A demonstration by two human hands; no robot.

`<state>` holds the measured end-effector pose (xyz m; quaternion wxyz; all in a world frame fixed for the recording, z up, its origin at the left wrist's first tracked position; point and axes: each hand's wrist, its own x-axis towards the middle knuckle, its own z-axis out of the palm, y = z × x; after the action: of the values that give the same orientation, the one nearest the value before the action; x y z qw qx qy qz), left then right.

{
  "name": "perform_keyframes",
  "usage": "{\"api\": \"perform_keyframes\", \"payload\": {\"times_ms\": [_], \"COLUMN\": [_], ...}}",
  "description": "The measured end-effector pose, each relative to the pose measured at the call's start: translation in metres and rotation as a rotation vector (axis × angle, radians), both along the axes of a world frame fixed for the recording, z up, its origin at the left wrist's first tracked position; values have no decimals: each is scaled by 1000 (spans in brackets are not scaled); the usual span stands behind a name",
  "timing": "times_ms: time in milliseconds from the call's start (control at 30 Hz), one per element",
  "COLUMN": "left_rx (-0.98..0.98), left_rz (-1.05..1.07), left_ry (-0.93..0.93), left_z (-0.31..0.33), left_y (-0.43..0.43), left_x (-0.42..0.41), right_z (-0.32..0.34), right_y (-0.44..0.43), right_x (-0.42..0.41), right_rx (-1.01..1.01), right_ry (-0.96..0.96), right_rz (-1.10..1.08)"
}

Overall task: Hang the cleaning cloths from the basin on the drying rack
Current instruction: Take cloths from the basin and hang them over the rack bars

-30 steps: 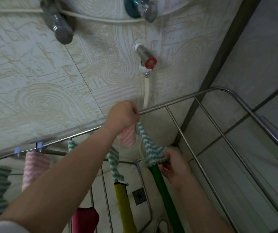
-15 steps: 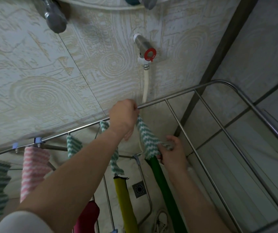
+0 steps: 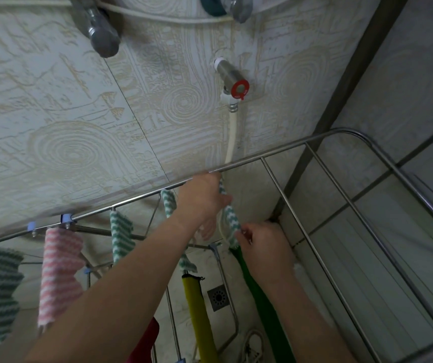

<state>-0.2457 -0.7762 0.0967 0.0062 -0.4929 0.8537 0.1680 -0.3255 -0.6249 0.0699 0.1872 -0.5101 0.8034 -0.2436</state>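
Single view only: head-worn wide-angle. Looks forward and down over top rail of drying rack (image 3: pixel 262 158), close in. Tiled wall (image 3: pixel 79 113) just behind rack fills upper frame. Floor drain (image 3: pixel 219 298) visible well below rack.

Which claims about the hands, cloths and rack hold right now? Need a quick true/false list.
1. The right hand pinches the lower end of a green-striped cloth. True.
2. The pink cloth lies on the floor. False: it hangs from the rack.
3. The tap on the wall has a red knob. True.
4. The left hand grips the tap. False: it is lower, at the rack's rail, touching the green-striped cloth.
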Motion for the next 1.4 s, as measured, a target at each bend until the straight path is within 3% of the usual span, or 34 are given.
{"api": "perform_keyframes", "payload": {"times_ms": [100, 200, 267, 333, 400, 467, 567, 667, 800, 867, 933, 1033, 1200, 1400], "left_rx": [102, 371, 634, 819, 873, 911, 931, 849, 713, 545, 432, 356, 219, 509], "left_rz": [75, 299, 371, 374, 385, 401, 448, 482, 466, 403, 198, -124, -222, -182], "left_ry": [182, 731, 1051, 1245, 1372, 1479, 1575, 1640, 1559, 1259, 915, 647, 621, 686], "left_z": [22, 58, 80, 92, 98, 103, 105, 103, 100, 99, 97, 93, 92, 103], "left_y": [0, 12, 23, 35, 44, 55, 69, 76, 81, 86, 91, 101, 107, 106], "left_x": [10, 34, 53, 67, 72, 74, 71, 73, 83, 89, 93, 98, 96, 93], "right_z": [4, 25, 48, 69, 86, 97, 102, 103, 109, 112, 114, 119, 128, 133], "right_y": [2, 3, 1, -5, -9, -8, -5, -2, 6, 11, 13, 18, 22, 31], "right_x": [1, -2, -2, -1, 0, 6, 15, 25, 23, 18, 14, 12, 1, -13], "right_rx": [34, 27, -11, -28, -20, -20, -65, -192, -233, -165, -93, -25, 50, 112], "right_ry": [26, -8, -224, -546, -810, -917, -933, -856, -937, -946, -873, -746, -680, -764], "right_rz": [2, 3, -9, 25, 115, 242, 309, 150, 28, 51, 120, 197, 230, 226]}}
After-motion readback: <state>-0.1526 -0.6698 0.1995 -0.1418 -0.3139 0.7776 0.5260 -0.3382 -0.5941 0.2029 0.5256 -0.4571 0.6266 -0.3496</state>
